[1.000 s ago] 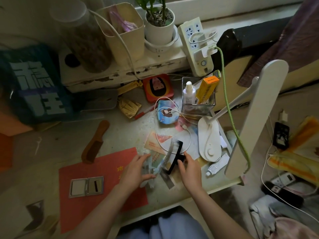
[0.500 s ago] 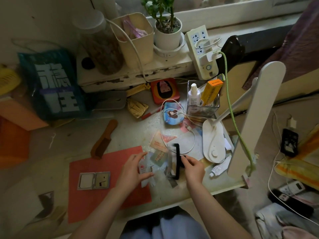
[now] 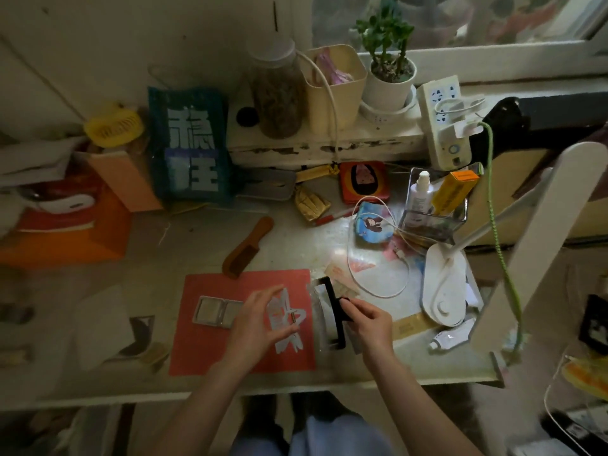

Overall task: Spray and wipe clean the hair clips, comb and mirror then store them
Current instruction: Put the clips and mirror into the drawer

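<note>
My right hand [image 3: 368, 320] grips a black rectangular hair clip [image 3: 333, 311] by its side, just right of the red sheet [image 3: 204, 353]. My left hand [image 3: 256, 320] is over the red sheet and pinches a clear hair clip [image 3: 288, 319] between finger and thumb. A small open compact mirror [image 3: 214, 311] lies on the red sheet, just left of my left hand. The brown wooden comb [image 3: 248, 246] lies on the desk beyond the sheet. A white spray bottle [image 3: 420, 192] stands in a clear box [image 3: 457, 222] at the back right.
A white desk lamp [image 3: 444, 284] with its long head stands to the right, with a white cable [image 3: 378, 291] looped beside it. A tube [image 3: 450, 337] lies near the front edge. A power strip [image 3: 444, 120], a plant pot [image 3: 390, 83] and a blue bag [image 3: 190, 146] line the back.
Both hands have shifted left with their clips. The left hand with the clear clip is now over the red sheet, near the mirror. The right hand still holds the black clip.
</note>
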Motion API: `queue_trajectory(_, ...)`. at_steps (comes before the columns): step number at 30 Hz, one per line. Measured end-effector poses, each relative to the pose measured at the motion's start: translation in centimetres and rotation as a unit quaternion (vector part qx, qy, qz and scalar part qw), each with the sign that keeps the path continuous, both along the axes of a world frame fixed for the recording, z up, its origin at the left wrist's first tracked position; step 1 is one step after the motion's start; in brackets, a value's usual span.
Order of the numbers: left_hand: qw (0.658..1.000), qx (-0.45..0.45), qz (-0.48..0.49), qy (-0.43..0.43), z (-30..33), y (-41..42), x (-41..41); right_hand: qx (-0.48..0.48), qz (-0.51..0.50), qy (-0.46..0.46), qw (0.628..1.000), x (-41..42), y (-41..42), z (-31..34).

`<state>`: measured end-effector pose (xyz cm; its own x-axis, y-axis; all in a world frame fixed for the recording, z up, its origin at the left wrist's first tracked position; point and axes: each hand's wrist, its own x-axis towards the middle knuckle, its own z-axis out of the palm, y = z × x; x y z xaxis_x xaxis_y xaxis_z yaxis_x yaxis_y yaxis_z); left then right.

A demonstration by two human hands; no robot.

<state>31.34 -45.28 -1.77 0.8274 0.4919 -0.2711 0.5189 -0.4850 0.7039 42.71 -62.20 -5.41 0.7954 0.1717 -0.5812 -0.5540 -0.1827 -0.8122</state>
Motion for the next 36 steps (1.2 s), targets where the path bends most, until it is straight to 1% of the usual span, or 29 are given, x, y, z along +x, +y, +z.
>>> queue_trajectory(6, 0.996, 0.019, 0.087, -0.021, 1.8, 3.1, -6.0, 0.068, 0.109, 0.009, 0.992, -3.9, 4.3, 1.4)
queue_trajectory(13, 0.982, 0.032, 0.184, -0.04, 2.6, 7.4, -16.7, 0.085, 0.238, -0.01, 0.968, -12.3, 11.5, 2.4)
queue_trajectory(18, 0.973, 0.045, 0.219, -0.064, 2.9, 10.8, -26.8, 0.085, 0.28, -0.01, 0.956, -20.8, 16.5, 2.8)
queue_trajectory(21, 0.967, 0.059, 0.241, -0.06, 3.2, 12.8, -33.4, 0.083, 0.303, -0.025, 0.949, -26.3, 19.3, 3.1)
queue_trajectory(25, 0.954, 0.053, 0.287, -0.062, 3.3, 14.8, -41.0, 0.072, 0.345, -0.02, 0.936, -32.2, 22.8, 3.5)
queue_trajectory(30, 0.93, 0.03, 0.359, -0.068, 2.9, 16.1, -47.0, 0.056, 0.398, -0.011, 0.916, -37.0, 26.7, 3.6)
queue_trajectory(32, 0.921, 0.014, 0.384, -0.062, 2.2, 16.6, -48.7, 0.038, 0.419, -0.005, 0.907, -38.2, 28.2, 3.0)
queue_trajectory(36, 0.901, 0.016, 0.433, -0.039, 1.1, 17.3, -51.4, 0.018, 0.471, -0.005, 0.882, -40.0, 31.0, 1.2)
